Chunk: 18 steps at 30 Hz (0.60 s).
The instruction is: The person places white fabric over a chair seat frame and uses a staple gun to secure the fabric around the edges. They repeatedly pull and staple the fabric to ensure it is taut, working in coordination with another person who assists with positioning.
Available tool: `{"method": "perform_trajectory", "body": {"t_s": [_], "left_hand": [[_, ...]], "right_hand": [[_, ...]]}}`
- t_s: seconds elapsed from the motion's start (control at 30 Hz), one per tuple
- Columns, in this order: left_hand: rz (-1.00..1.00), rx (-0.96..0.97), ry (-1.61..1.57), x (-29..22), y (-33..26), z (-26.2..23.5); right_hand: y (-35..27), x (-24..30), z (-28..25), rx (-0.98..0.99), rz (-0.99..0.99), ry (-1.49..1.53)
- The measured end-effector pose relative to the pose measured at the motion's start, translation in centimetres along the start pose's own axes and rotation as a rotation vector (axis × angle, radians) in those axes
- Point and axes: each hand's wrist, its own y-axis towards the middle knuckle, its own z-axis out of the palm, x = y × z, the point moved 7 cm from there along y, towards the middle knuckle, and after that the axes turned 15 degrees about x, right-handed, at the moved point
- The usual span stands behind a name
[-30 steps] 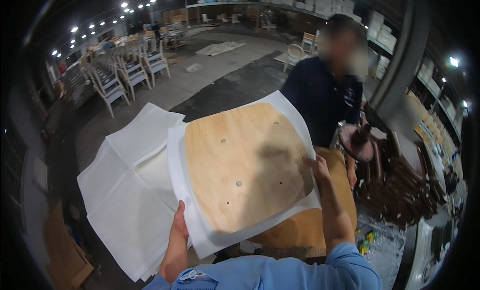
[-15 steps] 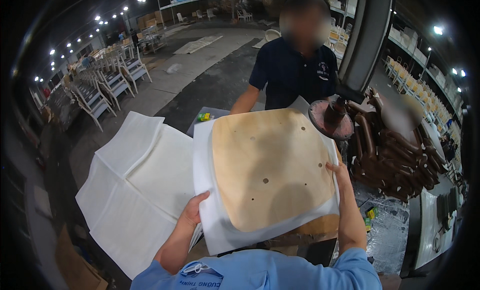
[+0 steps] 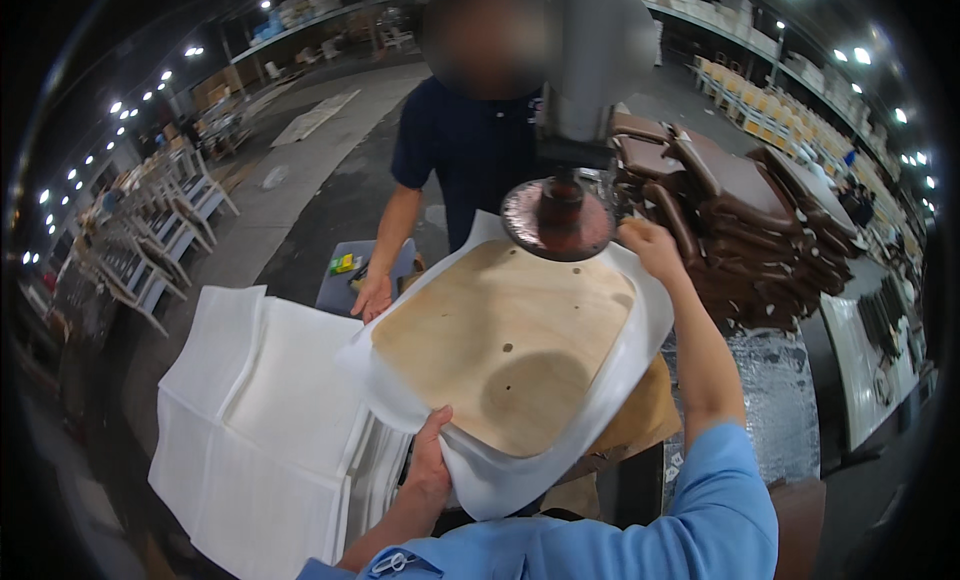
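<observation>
A plywood seat board [image 3: 505, 345] lies bottom-up on a white padded cover [image 3: 640, 330] whose edges stick out all around it. My left hand [image 3: 430, 460] grips the near edge of this seat. My right hand [image 3: 650, 248] holds its far right corner, close to a round rusty press disc [image 3: 557, 218] hanging from a grey column [image 3: 592, 50]. A person in a dark shirt [image 3: 465, 150] stands across from me, one hand [image 3: 372, 298] touching the seat's far left edge.
A stack of white cover sheets [image 3: 255, 420] lies at the left. Brown upholstered seats [image 3: 735, 215] are piled at the right, above a shiny quilted surface [image 3: 765, 400]. White chairs [image 3: 165, 230] stand in rows at far left. A small grey tray [image 3: 350, 270] holds little coloured items.
The seat has moved right and away from me, so its far corner now sits under the press disc. The other person's hand has come onto its far left edge.
</observation>
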Motion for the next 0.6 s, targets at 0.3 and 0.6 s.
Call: {"method": "perform_trajectory", "body": {"t_s": [0.3,0.6], "left_hand": [[-0.055,0.166,-0.085,3.2,1.5,8.8],[-0.118,0.274,-0.165,3.4,2.2,9.5]], "right_hand": [[-34.3,-12.8,18.0,-0.053,0.492,0.740],[-31.9,-6.0,18.1,-0.084,0.681,0.908]]}}
